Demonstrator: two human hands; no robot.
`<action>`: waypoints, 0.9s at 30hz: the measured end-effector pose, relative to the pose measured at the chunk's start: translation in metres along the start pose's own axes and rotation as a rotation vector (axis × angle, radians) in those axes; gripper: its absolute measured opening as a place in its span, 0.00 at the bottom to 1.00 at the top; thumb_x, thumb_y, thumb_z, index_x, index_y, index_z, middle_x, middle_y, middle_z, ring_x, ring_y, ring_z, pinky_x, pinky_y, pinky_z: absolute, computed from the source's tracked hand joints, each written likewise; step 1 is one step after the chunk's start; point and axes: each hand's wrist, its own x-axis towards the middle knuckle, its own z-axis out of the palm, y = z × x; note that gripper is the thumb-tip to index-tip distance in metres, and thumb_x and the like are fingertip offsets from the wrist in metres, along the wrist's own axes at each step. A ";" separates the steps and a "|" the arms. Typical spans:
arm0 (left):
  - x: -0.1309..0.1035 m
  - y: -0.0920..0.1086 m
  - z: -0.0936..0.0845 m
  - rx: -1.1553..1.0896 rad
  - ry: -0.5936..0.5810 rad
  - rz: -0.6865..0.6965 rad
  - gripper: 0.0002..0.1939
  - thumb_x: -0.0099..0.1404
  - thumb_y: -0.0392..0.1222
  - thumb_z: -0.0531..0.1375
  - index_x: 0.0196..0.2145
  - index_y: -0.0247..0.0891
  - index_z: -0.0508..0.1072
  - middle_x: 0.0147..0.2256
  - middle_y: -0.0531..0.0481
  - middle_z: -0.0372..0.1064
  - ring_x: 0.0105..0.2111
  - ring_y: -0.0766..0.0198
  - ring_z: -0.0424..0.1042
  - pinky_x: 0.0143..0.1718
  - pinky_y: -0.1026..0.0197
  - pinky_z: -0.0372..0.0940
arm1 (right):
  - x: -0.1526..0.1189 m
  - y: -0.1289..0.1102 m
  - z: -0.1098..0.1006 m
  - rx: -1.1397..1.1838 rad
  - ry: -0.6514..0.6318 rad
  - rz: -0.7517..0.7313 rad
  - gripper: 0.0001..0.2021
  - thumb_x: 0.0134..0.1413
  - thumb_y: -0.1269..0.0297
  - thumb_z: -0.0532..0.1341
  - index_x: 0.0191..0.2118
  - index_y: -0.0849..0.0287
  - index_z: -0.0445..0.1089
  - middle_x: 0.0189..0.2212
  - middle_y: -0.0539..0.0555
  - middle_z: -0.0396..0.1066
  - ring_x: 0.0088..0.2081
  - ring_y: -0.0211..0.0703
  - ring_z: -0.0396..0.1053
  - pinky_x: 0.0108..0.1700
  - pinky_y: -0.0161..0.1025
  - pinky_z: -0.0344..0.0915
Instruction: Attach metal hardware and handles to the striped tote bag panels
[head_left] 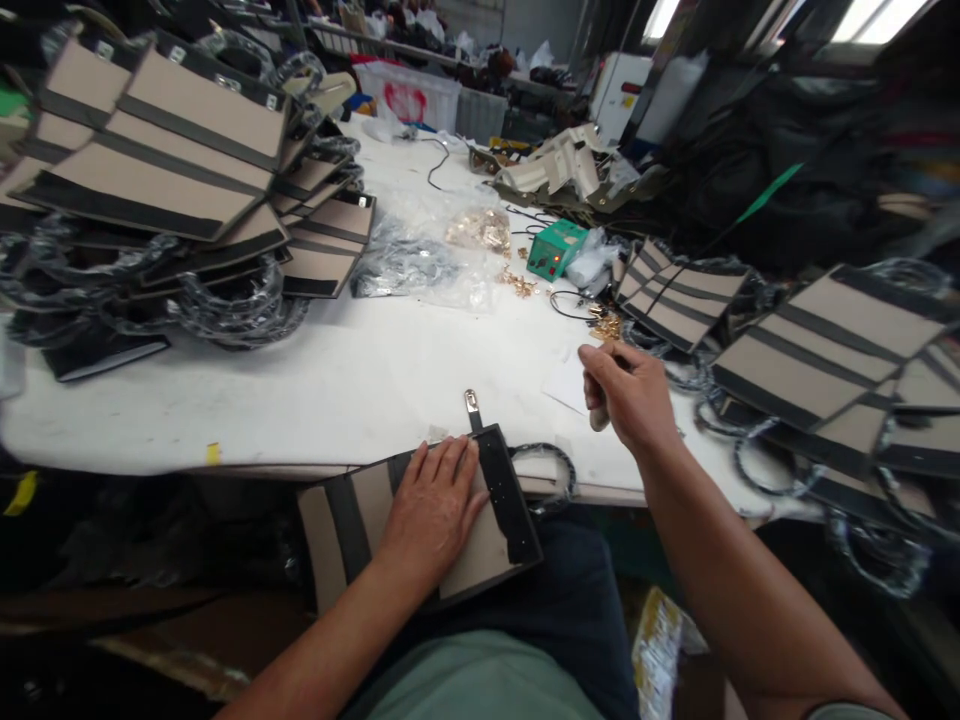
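My left hand point(431, 505) lies flat, fingers stretched out, on a beige-and-black bag panel point(480, 560). The panel rests partly on my lap, against the table's front edge. A short strap with a metal clasp point(471, 402) sticks out from its top, onto the table. Beside its dark, hole-punched band is a plastic-wrapped handle point(559, 460). Over the table to the right, my right hand point(626, 390) is closed, fingers curled in; what it holds is mostly hidden. Near it lie a piece of white paper point(566, 380) and small gold-coloured metal parts point(606, 325).
Bag panels with wrapped handles are piled at left point(195, 120) and right point(817, 340). A green box with a lit lamp point(556, 250), loose gold fittings point(517, 282) and clear plastic bags point(420, 260) lie on the white table point(360, 390).
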 end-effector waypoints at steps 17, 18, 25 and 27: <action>-0.003 -0.010 0.025 -0.121 0.218 0.084 0.29 0.70 0.48 0.56 0.64 0.31 0.62 0.62 0.36 0.63 0.62 0.45 0.62 0.66 0.38 0.53 | -0.033 0.127 -0.143 -1.054 -0.143 0.331 0.22 0.58 0.54 0.60 0.55 0.56 0.75 0.43 0.57 0.78 0.42 0.50 0.74 0.47 0.40 0.64; -0.003 -0.010 0.025 -0.123 0.221 0.085 0.29 0.70 0.48 0.56 0.64 0.32 0.61 0.62 0.36 0.63 0.62 0.45 0.62 0.66 0.38 0.54 | -0.031 0.127 -0.143 -1.046 -0.145 0.330 0.21 0.58 0.55 0.60 0.54 0.55 0.76 0.42 0.57 0.78 0.42 0.49 0.73 0.46 0.40 0.64; -0.002 -0.008 0.019 -0.131 0.256 0.082 0.27 0.71 0.47 0.56 0.63 0.33 0.63 0.61 0.37 0.65 0.61 0.46 0.64 0.64 0.39 0.56 | -0.024 0.122 -0.144 -0.949 -0.120 0.340 0.12 0.51 0.60 0.64 0.40 0.57 0.79 0.36 0.55 0.79 0.38 0.46 0.73 0.40 0.38 0.63; -0.004 -0.008 0.018 -0.129 0.240 0.072 0.27 0.71 0.47 0.55 0.63 0.33 0.63 0.62 0.38 0.65 0.61 0.47 0.64 0.65 0.40 0.56 | -0.024 0.114 -0.144 -0.913 -0.114 0.362 0.11 0.51 0.59 0.64 0.37 0.60 0.78 0.33 0.56 0.78 0.34 0.46 0.73 0.36 0.38 0.64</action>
